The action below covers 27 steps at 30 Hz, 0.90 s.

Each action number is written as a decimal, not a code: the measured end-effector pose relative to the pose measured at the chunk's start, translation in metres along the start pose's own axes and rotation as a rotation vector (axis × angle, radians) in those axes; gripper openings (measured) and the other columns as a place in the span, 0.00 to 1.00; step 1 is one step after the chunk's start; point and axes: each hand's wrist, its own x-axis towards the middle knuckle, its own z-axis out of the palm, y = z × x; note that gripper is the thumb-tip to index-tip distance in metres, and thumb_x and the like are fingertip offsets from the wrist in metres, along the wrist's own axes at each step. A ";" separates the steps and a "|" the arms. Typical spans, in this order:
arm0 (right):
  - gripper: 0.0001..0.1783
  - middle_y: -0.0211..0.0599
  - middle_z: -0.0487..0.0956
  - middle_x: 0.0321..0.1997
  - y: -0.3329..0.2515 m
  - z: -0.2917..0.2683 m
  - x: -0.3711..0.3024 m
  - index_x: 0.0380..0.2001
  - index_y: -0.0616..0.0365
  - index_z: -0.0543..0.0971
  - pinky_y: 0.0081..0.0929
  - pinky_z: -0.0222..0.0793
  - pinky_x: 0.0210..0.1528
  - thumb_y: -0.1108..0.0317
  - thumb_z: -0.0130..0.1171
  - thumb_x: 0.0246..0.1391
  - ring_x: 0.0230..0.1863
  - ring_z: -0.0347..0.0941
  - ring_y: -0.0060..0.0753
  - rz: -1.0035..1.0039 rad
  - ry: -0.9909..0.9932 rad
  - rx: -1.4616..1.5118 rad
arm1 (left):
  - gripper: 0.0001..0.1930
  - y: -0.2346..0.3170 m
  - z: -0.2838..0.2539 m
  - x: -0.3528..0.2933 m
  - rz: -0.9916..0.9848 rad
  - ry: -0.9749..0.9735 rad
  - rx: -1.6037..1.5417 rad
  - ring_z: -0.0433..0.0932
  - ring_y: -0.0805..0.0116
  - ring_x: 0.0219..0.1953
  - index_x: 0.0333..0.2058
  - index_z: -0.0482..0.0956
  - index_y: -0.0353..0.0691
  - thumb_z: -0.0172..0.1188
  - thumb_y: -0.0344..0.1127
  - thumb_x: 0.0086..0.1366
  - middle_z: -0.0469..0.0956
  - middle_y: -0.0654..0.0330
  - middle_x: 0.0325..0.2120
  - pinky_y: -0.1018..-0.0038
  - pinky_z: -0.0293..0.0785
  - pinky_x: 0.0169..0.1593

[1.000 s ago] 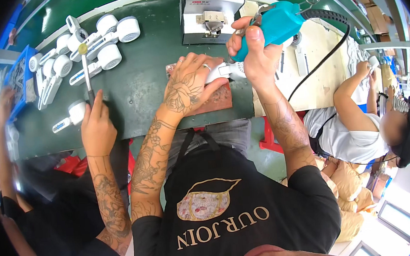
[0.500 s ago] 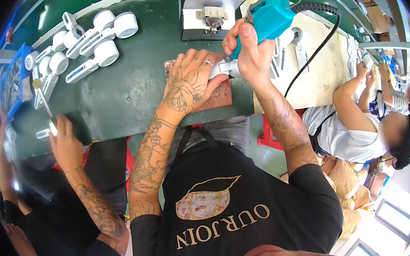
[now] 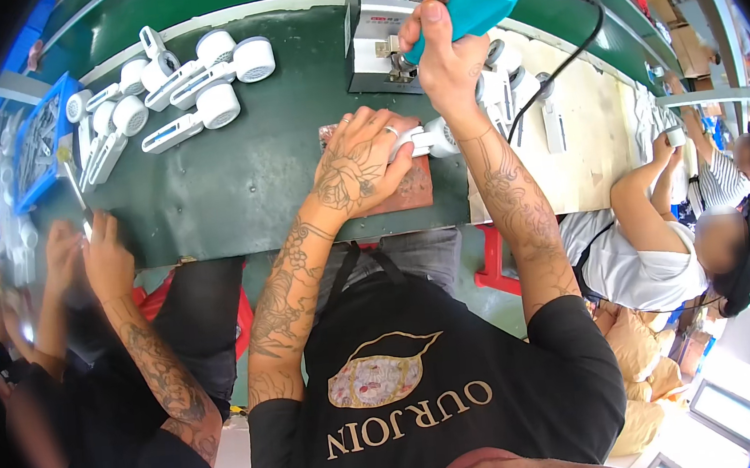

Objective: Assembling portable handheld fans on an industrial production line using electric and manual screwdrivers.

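Note:
My right hand [image 3: 454,65] grips a teal electric screwdriver [image 3: 473,7] by its body. The tool's front end is over the front of a grey metal box machine [image 3: 368,54], which looks like a screw feeder; the bit's tip is hard to make out. Below, my left hand [image 3: 357,166] holds down a white jointed device with a handle and round head [image 3: 426,141]. That device rests on a reddish block [image 3: 409,192] on the green worktop. My left fingers cover much of its handle, and my right forearm is close beside its head.
Several similar white devices [image 3: 217,105] lie at the far left, near a blue crate [image 3: 39,143]. More white pieces [image 3: 554,120] lie on the pale sheet at right. A black cable [image 3: 586,42] hangs from the screwdriver. Co-workers sit on both sides; the left one holds a thin tool [image 3: 76,184].
My right hand has lifted the screwdriver off the white device and carried it up and away to the machine. The left hand stays on the device. The view has shifted slightly.

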 end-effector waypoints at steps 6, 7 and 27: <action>0.23 0.35 0.75 0.23 -0.016 0.001 -0.010 0.37 0.67 0.76 0.26 0.69 0.27 0.53 0.57 0.71 0.23 0.71 0.27 0.134 -0.020 -0.004 | 0.17 -0.002 0.001 -0.003 0.013 0.014 0.025 0.73 0.53 0.49 0.52 0.82 0.44 0.56 0.41 0.68 0.78 0.55 0.45 0.56 0.69 0.57; 0.23 0.35 0.75 0.22 -0.023 -0.003 -0.016 0.38 0.67 0.77 0.26 0.69 0.27 0.53 0.57 0.71 0.23 0.71 0.27 0.171 -0.005 -0.028 | 0.16 -0.003 0.003 -0.003 0.016 0.049 0.041 0.73 0.55 0.49 0.50 0.82 0.42 0.56 0.41 0.67 0.78 0.56 0.44 0.57 0.69 0.57; 0.29 0.35 0.71 0.21 -0.046 -0.038 -0.080 0.36 0.65 0.72 0.31 0.68 0.27 0.45 0.60 0.67 0.22 0.70 0.31 0.256 -0.002 0.088 | 0.18 0.001 -0.001 0.002 -0.001 -0.043 0.033 0.73 0.56 0.49 0.54 0.81 0.44 0.56 0.41 0.69 0.78 0.60 0.45 0.56 0.69 0.57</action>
